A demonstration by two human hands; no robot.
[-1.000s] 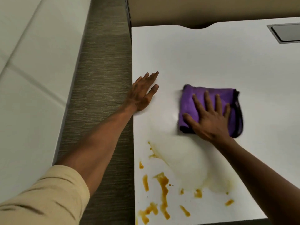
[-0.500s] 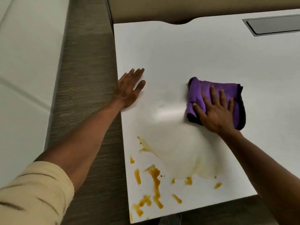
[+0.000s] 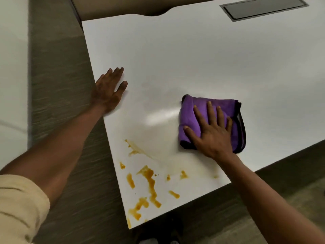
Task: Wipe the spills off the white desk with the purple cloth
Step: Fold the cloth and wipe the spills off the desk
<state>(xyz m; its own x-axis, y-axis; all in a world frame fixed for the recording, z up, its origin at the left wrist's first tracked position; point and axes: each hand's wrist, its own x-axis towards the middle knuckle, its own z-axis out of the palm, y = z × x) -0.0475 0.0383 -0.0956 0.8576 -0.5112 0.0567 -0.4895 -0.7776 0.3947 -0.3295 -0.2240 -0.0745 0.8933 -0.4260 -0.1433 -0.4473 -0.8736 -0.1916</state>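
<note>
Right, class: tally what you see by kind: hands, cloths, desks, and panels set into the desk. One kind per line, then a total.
Hands: 2, left hand, right hand
Purple cloth: 1
White desk: 1
Grey recessed panel: 1
Total: 5

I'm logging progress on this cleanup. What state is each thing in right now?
purple cloth: folded, flat on the desk, pressed under the right hand.
right hand: fingers spread, palm down on the cloth.
left hand: open, flat on the desk's left edge.
orange spills: unwiped, near the front left corner.
white desk: faintly smeared beside the cloth.
cable hatch: closed.
</note>
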